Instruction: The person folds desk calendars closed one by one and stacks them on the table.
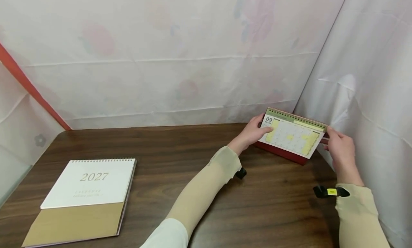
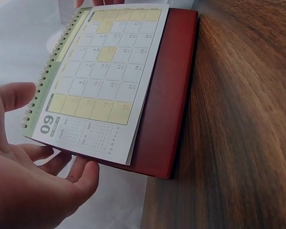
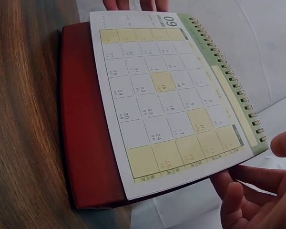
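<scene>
A desk calendar (image 1: 291, 135) with a red base and green-topped page "09" stands tilted back near the table's far right corner. My left hand (image 1: 251, 134) holds its left side, thumb toward the front and fingers at the edge and behind. At the opposite side, my right hand (image 1: 343, 151) grips the right edge near the top corner. Both wrist views show the spiral binding along the top and the red base (image 2: 167, 95) close to the wood. Part of the right hand's fingers is hidden behind the calendar.
A second desk calendar (image 1: 93, 180), white with "2027" and a gold-brown lower part, stands at the left of the brown wooden table (image 1: 180, 169). White curtains (image 1: 180, 62) hang behind it and close along the right side (image 1: 370, 79). An orange strip (image 1: 32, 87) runs down at the left.
</scene>
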Tool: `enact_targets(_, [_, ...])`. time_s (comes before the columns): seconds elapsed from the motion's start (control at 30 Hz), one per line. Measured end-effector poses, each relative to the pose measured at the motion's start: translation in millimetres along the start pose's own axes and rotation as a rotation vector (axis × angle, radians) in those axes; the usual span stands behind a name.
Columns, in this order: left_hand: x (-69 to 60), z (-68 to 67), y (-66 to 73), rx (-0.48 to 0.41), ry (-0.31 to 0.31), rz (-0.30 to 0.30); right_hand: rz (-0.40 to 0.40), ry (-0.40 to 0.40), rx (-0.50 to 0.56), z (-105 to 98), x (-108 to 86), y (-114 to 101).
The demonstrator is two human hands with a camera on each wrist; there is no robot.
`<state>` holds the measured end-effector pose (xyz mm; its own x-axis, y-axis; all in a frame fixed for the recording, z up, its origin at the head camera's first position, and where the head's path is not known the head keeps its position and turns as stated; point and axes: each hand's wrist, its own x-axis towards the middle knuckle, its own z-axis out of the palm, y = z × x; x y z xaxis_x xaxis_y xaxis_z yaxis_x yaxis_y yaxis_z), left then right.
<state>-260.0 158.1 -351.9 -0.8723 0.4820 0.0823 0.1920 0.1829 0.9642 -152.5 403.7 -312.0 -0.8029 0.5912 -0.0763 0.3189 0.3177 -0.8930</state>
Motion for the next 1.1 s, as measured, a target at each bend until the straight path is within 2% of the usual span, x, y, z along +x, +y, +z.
enact_targets(0.23, [-3.3, -4.7, 5.6, -0.016, -0.035, -0.011, 0.050, 0.055, 0.134, 0, 0.7, -5])
enact_targets(0.47, [-4.9, -8.2, 8.4, -0.004, -0.020, -0.008, 0.080, 0.085, 0.275, 1, -0.5, -7])
enact_targets(0.63, [-6.1, -10.4, 10.7, -0.039, -0.028, 0.014, 0.045, 0.074, 0.414, 1, -2.7, -9])
enact_targets(0.87, [-11.6, -12.6, 16.9, -0.065, -0.052, -0.050, -0.026, 0.043, 0.684, -2, -8.1, -12])
enact_targets(0.97, [-13.4, -12.9, 19.9, -0.071, -0.043, -0.064, -0.030, 0.049, 0.739, -2, -8.8, -14])
enact_targets(1.1, [-14.6, -12.8, 23.6, -0.104, -0.014, -0.079, -0.020, 0.061, 0.747, -1, -8.3, -16])
